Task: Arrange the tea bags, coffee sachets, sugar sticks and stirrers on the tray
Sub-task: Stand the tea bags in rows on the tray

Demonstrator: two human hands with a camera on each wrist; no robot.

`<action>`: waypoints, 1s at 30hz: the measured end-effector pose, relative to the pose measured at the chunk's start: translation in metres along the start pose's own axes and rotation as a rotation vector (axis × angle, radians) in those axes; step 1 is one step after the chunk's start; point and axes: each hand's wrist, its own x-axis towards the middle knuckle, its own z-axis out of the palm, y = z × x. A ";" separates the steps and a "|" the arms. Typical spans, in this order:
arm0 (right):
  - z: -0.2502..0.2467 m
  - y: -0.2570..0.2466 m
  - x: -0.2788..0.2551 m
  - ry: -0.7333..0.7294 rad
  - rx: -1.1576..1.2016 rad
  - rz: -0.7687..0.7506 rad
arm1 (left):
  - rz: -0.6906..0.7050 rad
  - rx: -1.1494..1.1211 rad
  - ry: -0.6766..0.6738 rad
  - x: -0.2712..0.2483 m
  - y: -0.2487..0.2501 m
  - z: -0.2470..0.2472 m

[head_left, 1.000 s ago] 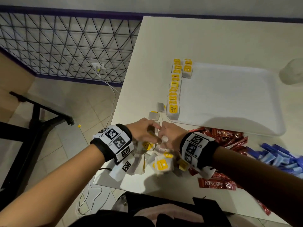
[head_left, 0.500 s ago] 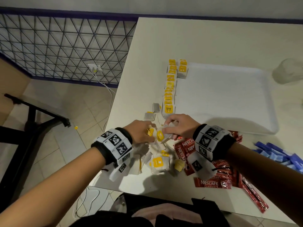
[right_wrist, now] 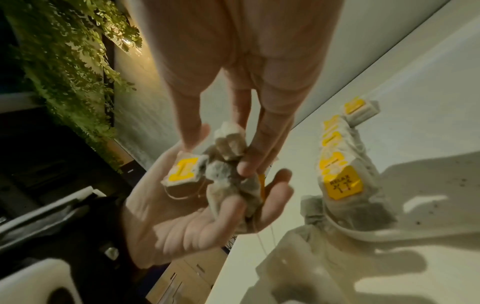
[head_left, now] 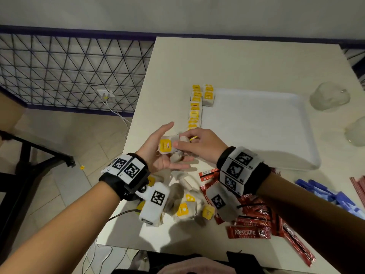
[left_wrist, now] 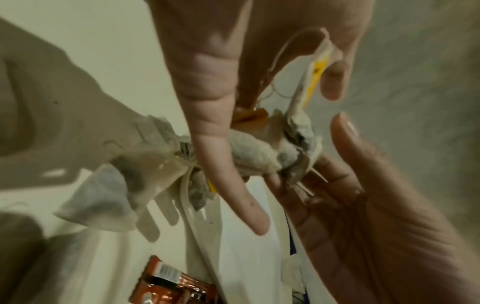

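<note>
White surface (head_left: 246, 62) fills your view, and on it the white tray (head_left: 308, 135) lies at about 1 o'clock from your hands, its long axis running 9 to 3. Along the tray's 9 o'clock edge a row of tea bags (head_left: 195, 107) with yellow tags runs from 12 down toward 6, ending just above your fingers. Red coffee sachets (head_left: 250, 218) lie scattered at 5 o'clock, blue sugar sticks (head_left: 324, 191) at 4, and a loose heap of tea bags (head_left: 185, 206) sits at 6, under your wrists.

Your left hand (head_left: 158, 153) lies flat, palm up, fingers straight, cradling a small clump of tea bags (right_wrist: 228, 174). Your right hand (head_left: 199, 145) reaches over it from 3 o'clock and pinches one bag in that clump between thumb and fingers.

That clump looks crumpled: grey paper pouches, thin strings looping loose, one yellow tag (head_left: 165, 145) facing up. The strings look likely to tangle, so expect to tease the bags apart.

The row's open end lies just beyond your right hand at 12, so that hand is nearer for the next placement.
</note>
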 end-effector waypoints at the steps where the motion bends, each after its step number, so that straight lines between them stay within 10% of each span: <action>1: -0.001 0.000 0.000 -0.002 0.004 0.013 | 0.015 0.030 0.004 0.001 0.001 0.002; 30: 0.001 0.018 0.022 -0.065 0.420 0.237 | 0.147 0.322 0.217 -0.007 0.004 -0.025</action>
